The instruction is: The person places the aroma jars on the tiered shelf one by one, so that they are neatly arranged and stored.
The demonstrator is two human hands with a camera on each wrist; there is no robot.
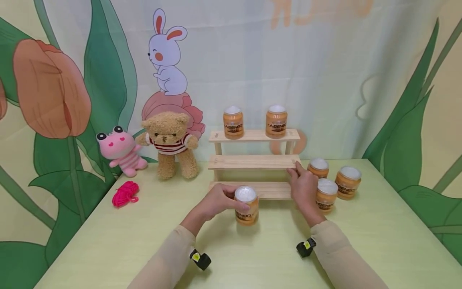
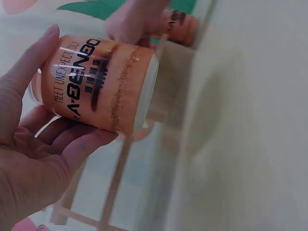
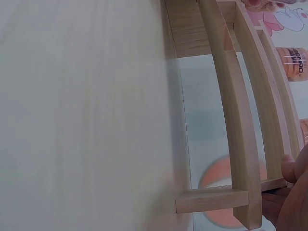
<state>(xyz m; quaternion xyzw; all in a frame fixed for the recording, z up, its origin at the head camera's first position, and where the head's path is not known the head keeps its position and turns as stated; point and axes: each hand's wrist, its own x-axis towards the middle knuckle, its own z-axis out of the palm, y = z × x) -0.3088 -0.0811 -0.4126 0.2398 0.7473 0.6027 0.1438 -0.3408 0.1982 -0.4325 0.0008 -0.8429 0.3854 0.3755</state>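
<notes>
My left hand (image 1: 221, 202) grips an orange jar (image 1: 247, 214) with a pale lid, fingers and thumb round its sides, in front of the rack's lowest shelf. In the left wrist view the jar (image 2: 96, 82) shows its dark lettering and hangs above the table. A three-tier wooden rack (image 1: 252, 162) stands at the back of the table. My right hand (image 1: 304, 185) pinches the right end of its middle shelf. The right wrist view has that hand (image 3: 293, 197) at the rack's end, thumb on the wood. Two similar jars, a left one (image 1: 233, 123) and a right one (image 1: 276, 122), stand on the top shelf.
Three more jars, the nearest one (image 1: 326, 196) among them, stand right of the rack beside my right hand. A teddy bear (image 1: 169, 144), a pink frog plush (image 1: 120, 150) and a bundle of pink yarn (image 1: 125, 194) are at the left. A printed curtain (image 1: 332, 80) hangs behind.
</notes>
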